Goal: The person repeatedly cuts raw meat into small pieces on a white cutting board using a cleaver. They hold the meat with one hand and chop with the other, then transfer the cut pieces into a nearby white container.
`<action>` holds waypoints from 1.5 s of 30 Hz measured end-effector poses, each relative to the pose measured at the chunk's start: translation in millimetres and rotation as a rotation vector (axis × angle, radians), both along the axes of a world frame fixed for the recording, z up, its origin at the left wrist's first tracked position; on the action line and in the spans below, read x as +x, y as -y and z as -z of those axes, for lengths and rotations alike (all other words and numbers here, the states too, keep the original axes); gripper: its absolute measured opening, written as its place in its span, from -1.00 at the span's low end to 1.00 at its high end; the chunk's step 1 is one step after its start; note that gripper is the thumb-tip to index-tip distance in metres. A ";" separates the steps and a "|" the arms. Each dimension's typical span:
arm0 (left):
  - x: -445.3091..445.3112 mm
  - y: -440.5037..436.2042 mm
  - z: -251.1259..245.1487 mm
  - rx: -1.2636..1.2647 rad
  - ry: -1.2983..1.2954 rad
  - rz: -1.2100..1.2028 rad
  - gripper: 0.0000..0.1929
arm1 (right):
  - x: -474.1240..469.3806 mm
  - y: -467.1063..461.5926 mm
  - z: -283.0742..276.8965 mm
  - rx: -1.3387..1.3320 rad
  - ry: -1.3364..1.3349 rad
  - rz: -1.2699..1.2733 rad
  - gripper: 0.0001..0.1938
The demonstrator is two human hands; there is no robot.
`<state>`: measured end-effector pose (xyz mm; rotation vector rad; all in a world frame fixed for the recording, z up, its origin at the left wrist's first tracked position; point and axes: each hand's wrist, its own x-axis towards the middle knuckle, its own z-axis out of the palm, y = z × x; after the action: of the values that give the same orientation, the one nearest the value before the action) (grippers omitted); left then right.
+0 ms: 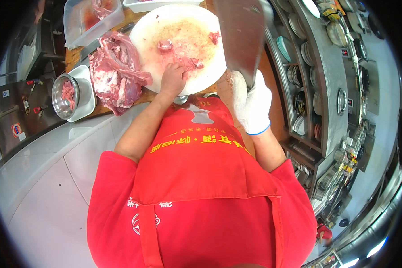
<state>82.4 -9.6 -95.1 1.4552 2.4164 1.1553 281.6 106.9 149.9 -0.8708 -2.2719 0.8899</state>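
Note:
My right hand (253,102), in a white knit glove with a blue cuff, grips a large cleaver (243,37). Its broad blade is raised in the air beside the round white cutting board (140,33). Bare and curled, my left hand (174,78) rests at the board's near edge, its fingers holding a small strip of raw meat (193,63). Two more bits lie on the board: a chunk of raw meat (164,46) near the middle and a red scrap (214,37) towards the right rim. Left of the board sits a big pile of raw meat on the bone (115,75).
A clear plastic tub (75,28) with meat stands at the back left. A steel bowl of meat pieces (67,93) tilts on a white tray (87,97). Behind the meat pile lies a knife (90,48). Metal shelving with stacked plates (308,53) stands at the right.

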 end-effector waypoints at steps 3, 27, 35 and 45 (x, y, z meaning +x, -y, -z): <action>0.2 -1.1 1.1 0.001 -0.010 -0.011 -0.91 | -12.3 11.0 42.3 0.096 0.172 0.020 -0.74; -0.8 -48.3 -43.7 -0.324 0.281 -0.179 -0.67 | 18.1 -17.0 74.4 -0.200 0.543 -0.054 -0.68; -3.2 -55.7 -43.9 -0.297 0.626 -0.256 -0.74 | 24.9 -10.8 105.1 -0.217 0.753 -0.140 -0.68; -1.8 -68.8 -53.1 -0.328 0.560 -0.357 -0.73 | 13.2 -14.5 109.5 -0.266 0.725 -0.169 -0.67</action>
<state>80.6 59.2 -42.1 0.5258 2.3419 0.9826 294.7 121.4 40.4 -1.2942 -2.9168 1.0961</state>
